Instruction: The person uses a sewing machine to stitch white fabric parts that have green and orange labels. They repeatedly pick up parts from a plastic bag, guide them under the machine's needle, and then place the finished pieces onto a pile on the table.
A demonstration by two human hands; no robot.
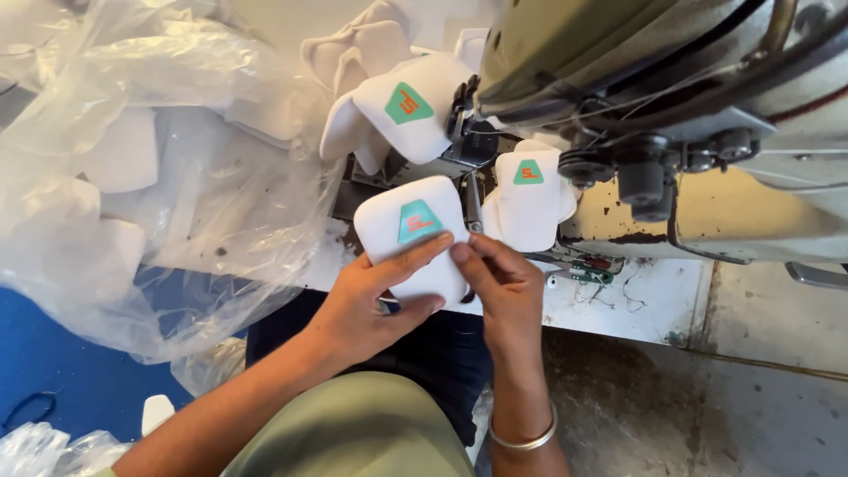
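Note:
My left hand grips a white padded fabric piece that bears a teal and orange patch; the thumb lies across its top and the fingers curl under its near edge. My right hand pinches the same piece at its right edge, close to the sewing machine's needle area. Two more white pieces with the same patch hang linked behind the needle, one to the right and one further back.
A worn sewing machine fills the upper right, above a stained white table. At left a large clear plastic bag holds several white pieces. Blue floor shows at lower left. A metal bangle circles my right wrist.

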